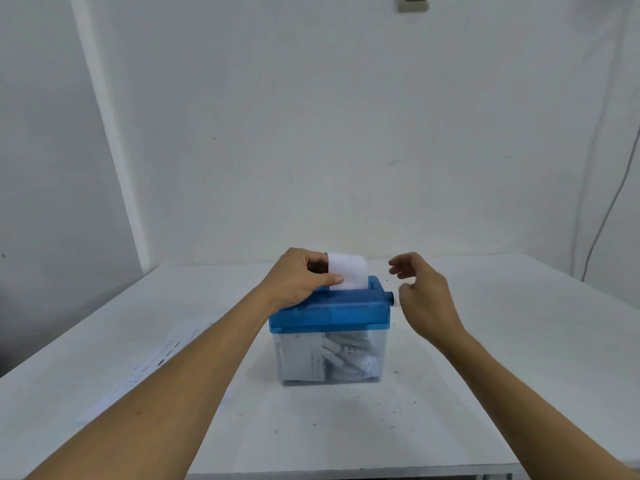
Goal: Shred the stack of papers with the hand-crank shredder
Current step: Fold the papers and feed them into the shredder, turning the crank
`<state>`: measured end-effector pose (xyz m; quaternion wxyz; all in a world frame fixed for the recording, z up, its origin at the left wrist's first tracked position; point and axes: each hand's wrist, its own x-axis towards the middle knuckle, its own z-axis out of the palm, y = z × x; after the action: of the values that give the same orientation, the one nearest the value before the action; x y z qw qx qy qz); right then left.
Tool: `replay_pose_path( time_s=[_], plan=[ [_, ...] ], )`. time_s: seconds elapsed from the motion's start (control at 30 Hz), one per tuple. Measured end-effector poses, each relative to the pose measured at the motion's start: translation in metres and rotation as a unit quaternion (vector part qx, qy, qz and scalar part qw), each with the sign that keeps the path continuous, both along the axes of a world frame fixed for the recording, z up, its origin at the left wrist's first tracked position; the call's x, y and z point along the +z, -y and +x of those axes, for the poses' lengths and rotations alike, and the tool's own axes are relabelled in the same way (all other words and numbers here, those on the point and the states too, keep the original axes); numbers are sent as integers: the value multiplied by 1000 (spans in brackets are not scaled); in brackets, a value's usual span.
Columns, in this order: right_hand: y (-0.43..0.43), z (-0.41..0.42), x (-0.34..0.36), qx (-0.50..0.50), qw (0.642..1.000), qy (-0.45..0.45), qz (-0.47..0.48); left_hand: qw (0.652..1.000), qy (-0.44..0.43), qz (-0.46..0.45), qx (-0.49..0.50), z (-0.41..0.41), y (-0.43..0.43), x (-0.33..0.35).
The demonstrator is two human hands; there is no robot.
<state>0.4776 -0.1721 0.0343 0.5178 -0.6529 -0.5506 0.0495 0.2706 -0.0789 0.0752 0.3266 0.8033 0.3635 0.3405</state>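
Note:
A small shredder with a blue lid [332, 311] and a clear bin [330, 358] full of white shreds stands mid-table. A white sheet of paper [348, 270] stands upright in the lid's slot. My left hand [299, 277] pinches the sheet's left edge between thumb and fingers. My right hand [424, 294] hovers just right of the lid with fingers apart, holding nothing, beside the blue crank axle stub [390, 298]. A crank handle is not visible. The stack of papers [152, 362] lies flat on the table at the left, partly hidden by my left forearm.
The white table [485, 375] reaches back to a white wall. A thin cable [604, 216] hangs down the wall at the right, and a wall switch [414, 1] sits at the top. Small dark specks lie on the table in front of the shredder.

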Motion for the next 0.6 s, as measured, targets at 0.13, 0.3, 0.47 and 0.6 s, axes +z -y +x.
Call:
replay_pose_path(
  time_s=[0.13, 0.3, 0.47, 0.6],
  plan=[
    [10, 7, -40, 46, 981, 158, -108, 1000, -18, 2, 7, 0, 0, 0],
    [8, 3, -65, 68, 973, 193, -106, 1000, -21, -3, 6, 0, 1, 1],
    [-1, 3, -72, 79, 966, 223, -99, 1000, -25, -5, 6, 1, 0, 0],
    [2, -5, -73, 86, 960, 249, -101, 999, -34, 3, 10, 1, 1, 1]
  ],
)
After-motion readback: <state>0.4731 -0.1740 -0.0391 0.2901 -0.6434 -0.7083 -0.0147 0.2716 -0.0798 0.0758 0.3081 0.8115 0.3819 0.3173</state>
